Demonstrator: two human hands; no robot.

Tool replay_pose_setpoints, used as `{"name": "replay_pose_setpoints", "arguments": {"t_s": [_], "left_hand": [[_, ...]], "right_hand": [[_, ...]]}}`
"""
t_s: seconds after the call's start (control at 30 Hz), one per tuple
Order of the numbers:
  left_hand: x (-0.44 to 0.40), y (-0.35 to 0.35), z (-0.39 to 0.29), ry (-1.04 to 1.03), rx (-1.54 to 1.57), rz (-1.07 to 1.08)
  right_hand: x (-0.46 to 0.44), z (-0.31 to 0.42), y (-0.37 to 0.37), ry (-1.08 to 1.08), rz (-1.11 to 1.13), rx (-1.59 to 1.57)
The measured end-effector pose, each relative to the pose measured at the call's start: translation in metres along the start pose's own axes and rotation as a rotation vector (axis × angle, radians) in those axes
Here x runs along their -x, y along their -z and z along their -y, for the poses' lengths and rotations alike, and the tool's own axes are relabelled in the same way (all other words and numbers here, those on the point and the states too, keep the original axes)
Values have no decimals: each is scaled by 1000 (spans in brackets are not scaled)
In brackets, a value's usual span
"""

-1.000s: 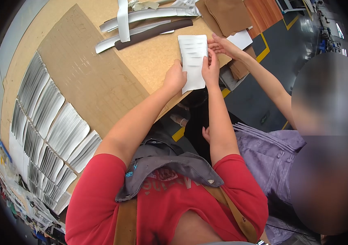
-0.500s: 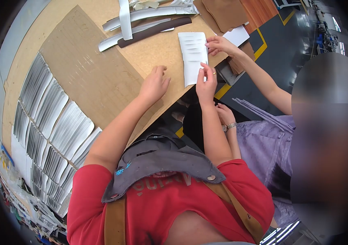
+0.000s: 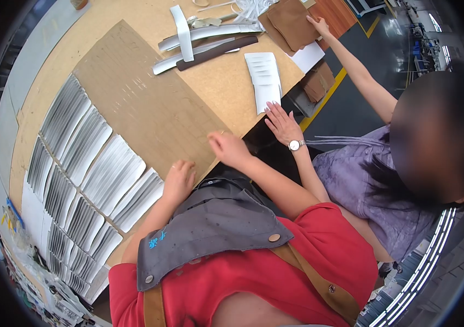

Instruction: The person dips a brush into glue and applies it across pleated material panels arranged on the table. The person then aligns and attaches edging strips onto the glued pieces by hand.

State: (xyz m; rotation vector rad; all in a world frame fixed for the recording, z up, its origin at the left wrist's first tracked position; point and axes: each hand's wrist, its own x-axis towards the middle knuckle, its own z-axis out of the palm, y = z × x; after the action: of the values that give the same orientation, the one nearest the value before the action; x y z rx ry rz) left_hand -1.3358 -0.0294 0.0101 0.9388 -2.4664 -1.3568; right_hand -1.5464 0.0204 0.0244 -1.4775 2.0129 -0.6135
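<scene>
My left hand (image 3: pixel 180 177) is over the near edge of the brown board (image 3: pixel 150 103), its fingers loosely bent and apart, with nothing in them. To its right, my right hand (image 3: pixel 229 148) is closed above the board's right corner, and no object shows in it. A stack of white curved pieces (image 3: pixel 265 82) lies near the table's right edge, away from both my hands. A co-worker's hand with a watch (image 3: pixel 285 124) touches its lower end. The co-worker's other hand (image 3: pixel 319 26) is at the brown sheets (image 3: pixel 296 24).
Rows of white pieces (image 3: pixel 113 171) fan out on the left of the table (image 3: pixel 210 90). Curved white strips (image 3: pixel 210 34) and a dark strip (image 3: pixel 218 53) lie at the back. A co-worker in purple (image 3: pixel 352 163) is close on my right. Brown pieces (image 3: pixel 317 82) sit below the table's edge.
Both my hands have moved away from the white stack, back toward my body and leftward. The co-worker's one hand moved to the brown sheets, the other up to the stack's lower end.
</scene>
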Motion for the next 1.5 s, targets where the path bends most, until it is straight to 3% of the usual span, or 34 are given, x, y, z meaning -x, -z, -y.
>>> {"name": "replay_pose_setpoints", "arguments": {"t_s": [0.17,0.27,0.3,0.33,0.4,0.43,0.53,0.67,0.83,1.13,1.17,1.5], "left_hand": [[30,-7,-6,15,67,126],[34,-6,4,-48,38,154],[35,-7,8,-81,21,157],[33,-5,10,-86,20,164],[37,-4,13,-80,17,192],[38,-4,16,-63,27,197],[38,-6,16,-36,65,204],[35,3,12,6,161,175],[45,11,7,67,236,172],[30,-6,31,-221,-239,14],[29,-8,33,-205,-245,10],[8,-6,29,115,-112,77]], "right_hand": [[27,7,-23,140,199,193],[22,1,-15,-44,158,222],[12,13,8,-232,134,176],[-3,4,25,-423,8,126],[-28,-56,53,-478,-402,-28],[-35,-52,69,-484,-423,-88],[-33,-19,61,-319,-126,-87],[-12,11,-4,-135,18,-87],[29,26,-39,-23,319,167],[-29,15,-39,153,99,272],[-42,6,-42,235,45,284],[-201,-20,-26,247,-47,589]]}}
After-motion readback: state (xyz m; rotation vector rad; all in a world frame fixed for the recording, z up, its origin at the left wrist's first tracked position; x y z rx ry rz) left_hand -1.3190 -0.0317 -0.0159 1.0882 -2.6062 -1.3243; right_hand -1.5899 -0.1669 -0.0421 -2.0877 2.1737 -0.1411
